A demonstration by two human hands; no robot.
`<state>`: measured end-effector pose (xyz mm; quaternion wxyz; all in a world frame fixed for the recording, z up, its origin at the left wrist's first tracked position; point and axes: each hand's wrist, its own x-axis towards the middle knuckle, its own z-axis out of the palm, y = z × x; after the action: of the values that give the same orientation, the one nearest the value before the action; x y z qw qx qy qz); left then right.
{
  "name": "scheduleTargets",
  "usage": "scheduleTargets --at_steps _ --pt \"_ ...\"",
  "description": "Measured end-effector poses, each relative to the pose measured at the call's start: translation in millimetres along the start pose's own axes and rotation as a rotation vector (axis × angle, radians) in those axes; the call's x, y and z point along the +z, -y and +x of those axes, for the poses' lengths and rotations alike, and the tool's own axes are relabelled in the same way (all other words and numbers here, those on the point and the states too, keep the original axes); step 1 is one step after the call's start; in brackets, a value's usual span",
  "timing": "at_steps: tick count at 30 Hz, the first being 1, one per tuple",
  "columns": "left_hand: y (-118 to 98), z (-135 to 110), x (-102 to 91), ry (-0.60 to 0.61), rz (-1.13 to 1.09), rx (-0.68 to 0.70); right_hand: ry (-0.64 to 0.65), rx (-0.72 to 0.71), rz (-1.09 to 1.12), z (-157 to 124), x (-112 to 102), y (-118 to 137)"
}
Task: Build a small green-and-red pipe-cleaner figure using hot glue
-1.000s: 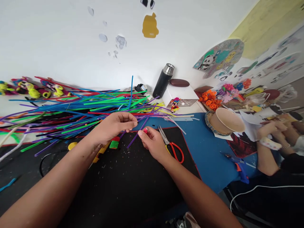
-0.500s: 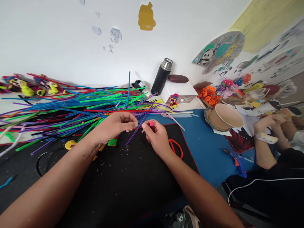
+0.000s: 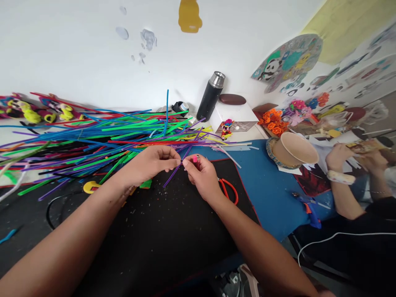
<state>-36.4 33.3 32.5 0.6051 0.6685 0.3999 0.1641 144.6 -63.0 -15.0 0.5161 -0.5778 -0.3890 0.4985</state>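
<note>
My left hand (image 3: 154,161) is closed in a pinch, thumb against the bent fingers. Its fingertips meet something tiny and dark that I cannot make out. Close beside it, my right hand (image 3: 201,175) has its fingers curled round a small pink thing with a metal part (image 3: 195,158), which looks like a lighter; most of it is hidden in the palm. The thumb and index tips of this hand also pinch together, almost touching the left fingertips. Purple pipe cleaners (image 3: 172,176) lie just behind and below the fingertips. Red-handled scissors (image 3: 230,192) rest by the right wrist, partly covered.
Many coloured pipe cleaners (image 3: 93,136) spread along the back left. A black thermos (image 3: 210,97), a white box (image 3: 236,117) and a small figure (image 3: 227,128) stand behind. To the right are a paper bowl (image 3: 298,149), a blue glue gun (image 3: 311,210) and another person's arms (image 3: 346,194).
My two hands have come closer, so their fingertips nearly meet. The view has shifted slightly. At right, the other person's hands have moved a little apart.
</note>
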Motion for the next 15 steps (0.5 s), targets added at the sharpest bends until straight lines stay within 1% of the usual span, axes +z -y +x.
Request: scheduleTargets --at_steps 3,10,15 --pt "-0.2 0.5 -0.3 0.003 0.005 -0.007 -0.003 -0.007 -0.007 0.3 0.2 -0.2" --pt "4.1 4.1 1.6 0.034 -0.039 0.033 -0.008 -0.023 -0.031 -0.3 1.0 1.2" --pt "7.2 5.9 -3.1 0.037 -0.051 0.055 -0.021 -0.013 -0.06 -1.0 -0.1 0.6"
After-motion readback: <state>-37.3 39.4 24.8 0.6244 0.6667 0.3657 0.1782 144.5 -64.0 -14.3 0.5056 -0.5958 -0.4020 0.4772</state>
